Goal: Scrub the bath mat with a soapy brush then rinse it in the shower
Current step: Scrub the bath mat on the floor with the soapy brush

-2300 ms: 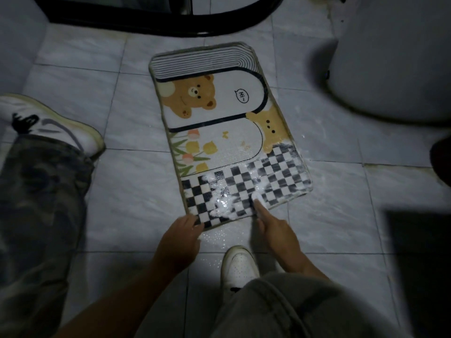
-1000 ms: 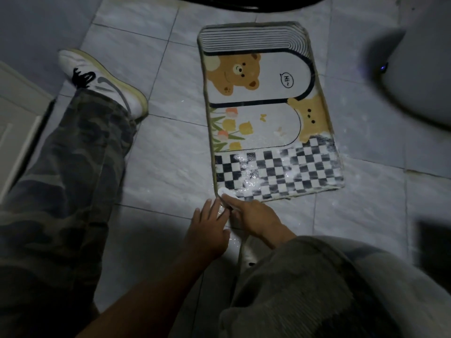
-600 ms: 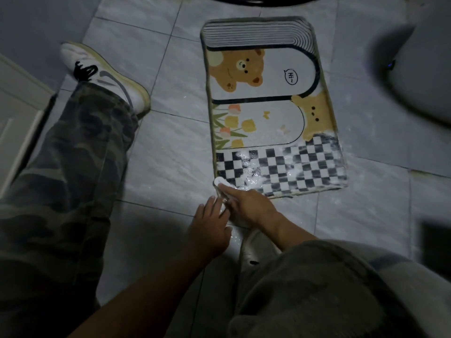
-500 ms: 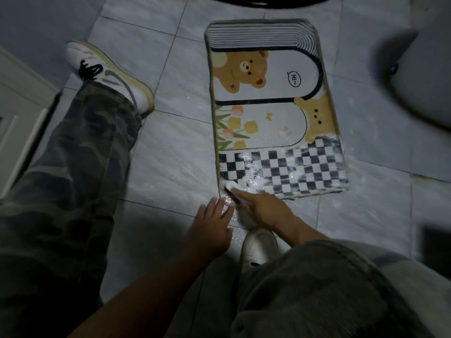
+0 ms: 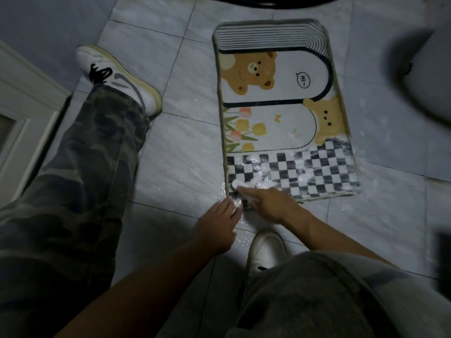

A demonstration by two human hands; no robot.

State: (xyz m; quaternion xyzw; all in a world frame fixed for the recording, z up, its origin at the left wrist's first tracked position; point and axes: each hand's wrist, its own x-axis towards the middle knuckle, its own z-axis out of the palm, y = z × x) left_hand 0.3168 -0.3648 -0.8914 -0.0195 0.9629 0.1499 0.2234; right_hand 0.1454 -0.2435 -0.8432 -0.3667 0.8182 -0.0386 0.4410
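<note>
2 hands, L (image 5: 216, 228) + R (image 5: 269, 203), mat (image 5: 268, 98) corner

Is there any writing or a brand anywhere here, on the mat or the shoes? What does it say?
"Hi~": in the speech bubble beside the brown bear on the bath mat.
Far white shoe: a grey curved mark on its side, no letters to read.
Near white shoe: a small dark mark, too small to read.
No other text shows.
</note>
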